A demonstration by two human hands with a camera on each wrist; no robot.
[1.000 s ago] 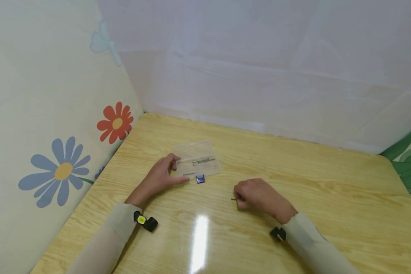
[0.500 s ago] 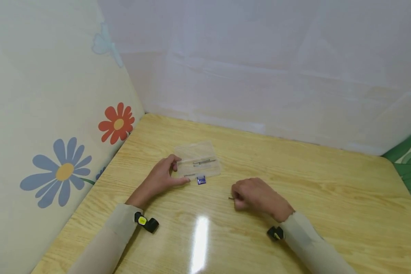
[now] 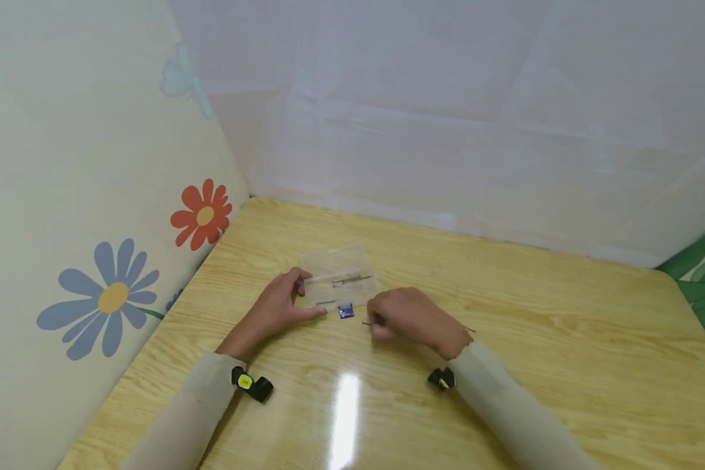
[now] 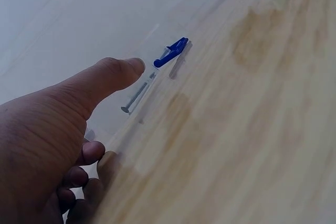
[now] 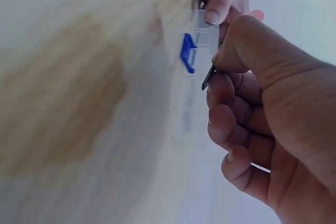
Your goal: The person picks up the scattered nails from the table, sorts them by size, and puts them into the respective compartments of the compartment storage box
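While pinching a metal piece between thumb and bent forefinger of the right hand, just beside the near right corner of a clear box on a wooden table, touching the box's left end with the widely spread left hand. Seeing metal rods inside, and a blue latch at the near edge.

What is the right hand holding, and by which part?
The right hand pinches a thin metal piece behind an exposed end; the gripped part is hidden.
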